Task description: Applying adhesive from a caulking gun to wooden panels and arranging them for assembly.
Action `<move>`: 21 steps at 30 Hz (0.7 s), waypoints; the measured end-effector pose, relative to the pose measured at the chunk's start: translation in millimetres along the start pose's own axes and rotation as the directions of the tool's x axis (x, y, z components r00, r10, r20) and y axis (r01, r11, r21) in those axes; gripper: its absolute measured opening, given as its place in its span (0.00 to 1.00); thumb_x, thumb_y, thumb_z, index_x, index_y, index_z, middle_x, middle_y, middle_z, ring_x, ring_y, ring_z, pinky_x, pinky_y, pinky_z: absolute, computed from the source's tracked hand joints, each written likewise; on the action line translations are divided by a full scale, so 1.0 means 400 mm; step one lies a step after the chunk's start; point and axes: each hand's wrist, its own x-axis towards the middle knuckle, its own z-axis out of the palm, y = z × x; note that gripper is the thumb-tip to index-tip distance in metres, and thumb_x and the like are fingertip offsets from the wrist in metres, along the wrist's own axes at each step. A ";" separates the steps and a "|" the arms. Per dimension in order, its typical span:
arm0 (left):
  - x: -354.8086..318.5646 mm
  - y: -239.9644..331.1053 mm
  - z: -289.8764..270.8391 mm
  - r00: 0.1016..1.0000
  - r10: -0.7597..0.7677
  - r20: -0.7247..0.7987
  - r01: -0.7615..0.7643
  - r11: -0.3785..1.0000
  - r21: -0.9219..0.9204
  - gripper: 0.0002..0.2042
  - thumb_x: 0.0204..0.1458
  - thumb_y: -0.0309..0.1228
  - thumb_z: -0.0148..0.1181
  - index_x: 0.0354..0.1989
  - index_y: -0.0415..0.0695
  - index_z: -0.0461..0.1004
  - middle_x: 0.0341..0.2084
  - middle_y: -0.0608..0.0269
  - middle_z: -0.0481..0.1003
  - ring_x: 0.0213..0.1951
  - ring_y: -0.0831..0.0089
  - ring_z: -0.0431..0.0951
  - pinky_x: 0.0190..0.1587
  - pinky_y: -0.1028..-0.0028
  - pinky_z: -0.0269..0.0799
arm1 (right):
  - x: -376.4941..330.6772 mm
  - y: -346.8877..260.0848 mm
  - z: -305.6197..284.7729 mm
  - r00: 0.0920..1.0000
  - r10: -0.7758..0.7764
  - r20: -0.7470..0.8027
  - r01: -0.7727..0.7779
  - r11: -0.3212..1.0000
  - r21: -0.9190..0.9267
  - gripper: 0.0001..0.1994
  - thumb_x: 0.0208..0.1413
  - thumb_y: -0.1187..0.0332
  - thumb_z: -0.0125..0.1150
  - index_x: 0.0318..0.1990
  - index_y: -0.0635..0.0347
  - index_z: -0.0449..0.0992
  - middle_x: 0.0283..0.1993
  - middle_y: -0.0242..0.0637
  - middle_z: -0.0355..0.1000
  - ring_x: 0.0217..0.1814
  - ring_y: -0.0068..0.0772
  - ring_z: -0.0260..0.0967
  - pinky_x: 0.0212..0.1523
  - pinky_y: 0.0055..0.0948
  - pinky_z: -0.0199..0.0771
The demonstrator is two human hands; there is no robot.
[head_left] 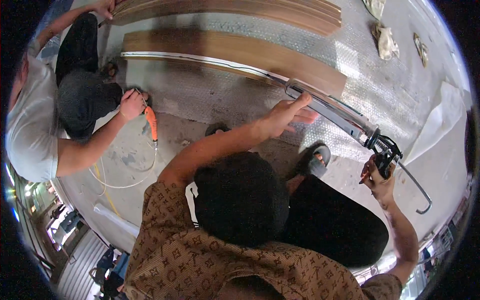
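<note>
A silver caulking gun slants across the middle right, its nozzle end near the white strip along a brown board's edge. A thin dark line runs along that strip up to the nozzle. My left hand supports the front of the barrel, thumb laid over it and the other fingers partly extended beside it. At the rear, my right hand is wrapped around the black handle and trigger. From the back of the gun a hooked metal rod sticks out. The brown boards lie on bubble wrap.
More stacked brown boards lie farther off. A co-worker in a white shirt crouches at left, one hand holding an orange hand tool with a pale hose. Crumpled cloths or gloves and a white sheet lie at right.
</note>
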 end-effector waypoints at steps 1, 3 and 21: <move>0.004 0.003 0.009 1.000 -0.008 0.012 0.008 1.000 0.002 0.41 0.47 0.67 0.38 0.60 0.45 0.55 0.48 0.59 0.71 0.51 0.67 0.70 0.48 0.48 0.56 | -0.006 0.010 -0.008 1.000 -0.019 -0.011 0.020 1.000 0.013 0.08 0.53 0.71 0.56 0.37 0.65 0.66 0.21 0.33 0.65 0.21 0.21 0.64 0.20 0.21 0.65; 0.011 0.008 0.028 0.999 -0.031 0.020 0.030 0.999 0.036 0.41 0.47 0.67 0.37 0.60 0.45 0.55 0.48 0.58 0.71 0.52 0.67 0.69 0.47 0.48 0.56 | -0.003 0.058 -0.053 0.991 -0.129 0.045 0.133 0.987 -0.093 0.08 0.53 0.71 0.56 0.36 0.65 0.66 0.21 0.32 0.65 0.20 0.21 0.64 0.20 0.20 0.64; 0.175 -0.054 0.234 0.957 -0.033 0.288 0.151 0.906 -0.395 0.33 0.48 0.59 0.50 0.49 0.39 0.63 0.43 0.49 0.70 0.48 0.60 0.71 0.45 0.49 0.70 | -0.155 0.103 -0.186 0.979 -0.104 -0.176 0.088 0.991 -0.096 0.11 0.54 0.67 0.57 0.36 0.65 0.66 0.19 0.33 0.65 0.17 0.21 0.61 0.17 0.18 0.60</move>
